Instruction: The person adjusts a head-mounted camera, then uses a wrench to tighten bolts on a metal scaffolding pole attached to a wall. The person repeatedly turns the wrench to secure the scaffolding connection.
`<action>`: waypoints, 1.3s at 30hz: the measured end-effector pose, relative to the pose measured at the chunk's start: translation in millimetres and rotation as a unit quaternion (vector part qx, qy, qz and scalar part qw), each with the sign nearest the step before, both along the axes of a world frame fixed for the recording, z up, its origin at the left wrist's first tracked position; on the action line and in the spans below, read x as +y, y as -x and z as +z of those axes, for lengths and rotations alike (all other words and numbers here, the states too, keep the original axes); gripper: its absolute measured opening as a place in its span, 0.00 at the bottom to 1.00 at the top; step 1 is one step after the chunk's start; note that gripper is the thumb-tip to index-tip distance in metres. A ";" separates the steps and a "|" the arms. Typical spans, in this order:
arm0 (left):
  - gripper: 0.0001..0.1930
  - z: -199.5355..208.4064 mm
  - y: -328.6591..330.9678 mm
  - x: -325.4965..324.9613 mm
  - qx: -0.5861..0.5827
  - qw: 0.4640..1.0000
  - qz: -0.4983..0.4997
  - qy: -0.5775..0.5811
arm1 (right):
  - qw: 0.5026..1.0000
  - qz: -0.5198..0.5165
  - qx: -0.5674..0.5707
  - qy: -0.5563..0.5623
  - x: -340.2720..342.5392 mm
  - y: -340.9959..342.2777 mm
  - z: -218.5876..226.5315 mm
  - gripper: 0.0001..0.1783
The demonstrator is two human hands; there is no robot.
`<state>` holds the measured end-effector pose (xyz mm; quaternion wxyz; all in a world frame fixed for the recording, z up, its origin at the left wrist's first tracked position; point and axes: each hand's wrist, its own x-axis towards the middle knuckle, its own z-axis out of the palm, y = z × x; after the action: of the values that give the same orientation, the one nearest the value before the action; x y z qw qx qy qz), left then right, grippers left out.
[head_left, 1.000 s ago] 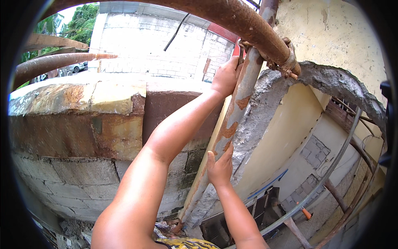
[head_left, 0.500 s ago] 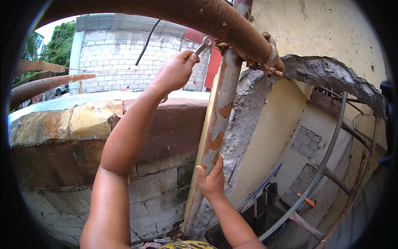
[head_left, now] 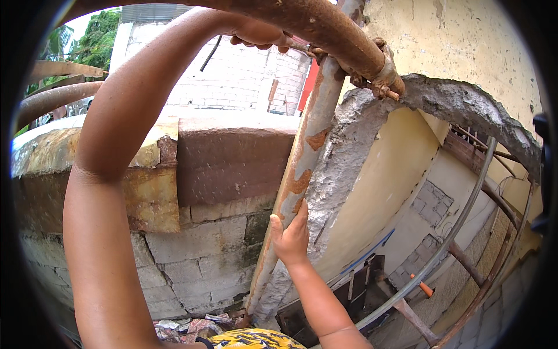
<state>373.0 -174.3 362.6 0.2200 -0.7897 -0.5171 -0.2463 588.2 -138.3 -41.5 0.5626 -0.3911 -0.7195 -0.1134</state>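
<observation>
My left hand [head_left: 260, 32] is raised high, its fingers closed round a wrench [head_left: 298, 46]. Only a short part of the wrench shows, its end at the rusty clamp bolt [head_left: 317, 52] where two pipes cross; whether it sits on the nut I cannot tell. A thick rusty horizontal pipe [head_left: 325, 26] passes above the hand and hides part of it. Lower down, my right hand [head_left: 292, 235] grips the rust-patched upright pipe [head_left: 302, 166], thumb on the near side. A second rusty clamp [head_left: 386, 72] sits at the horizontal pipe's right end.
Behind the upright pipe is a broken concrete edge [head_left: 343, 148]. To the left runs a block wall [head_left: 197, 262] capped with brown metal sheet [head_left: 232, 160]. At right, a curved metal ladder [head_left: 447, 238] stands over a lower level with an orange-handled object [head_left: 422, 286].
My left hand has swung up and to the right with the wrench, bringing it to the clamp bolt. My right hand stays on the upright pipe, and the view has shifted slightly.
</observation>
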 end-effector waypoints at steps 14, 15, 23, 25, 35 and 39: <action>0.15 -137.2 -90.0 119.4 -0.615 0.544 -0.550 0.150 | 0.999 -0.034 -0.016 -0.009 0.7 0.6 -0.2 0.50; 0.15 -134.3 -105.2 122.3 -0.633 0.503 -0.564 0.167 | 0.999 -0.039 -0.018 -0.009 0.7 -0.7 0.6 0.50; 0.13 -145.0 -108.0 158.7 -0.481 0.792 -0.354 -0.125 | 0.998 -0.012 0.009 0.060 -1.3 -3.1 3.7 0.52; 0.15 -153.8 -93.1 171.9 -0.409 0.873 -0.210 -0.161 | 0.996 0.007 0.014 0.083 -2.9 -2.7 2.7 0.53; 0.22 -119.0 -28.5 88.0 -0.426 0.868 -0.252 0.039 | 1.000 -0.003 -0.004 0.013 1.2 -4.6 0.0 0.49; 0.24 -127.6 -31.1 76.5 -0.424 0.888 -0.169 -0.057 | 1.000 -0.002 -0.005 0.008 0.8 -5.3 2.5 0.49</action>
<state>404.1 -97.8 235.0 -0.0200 -0.6718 -0.4048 -0.6200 593.6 -137.5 -39.1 0.5556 -0.3963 -0.7225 -0.1108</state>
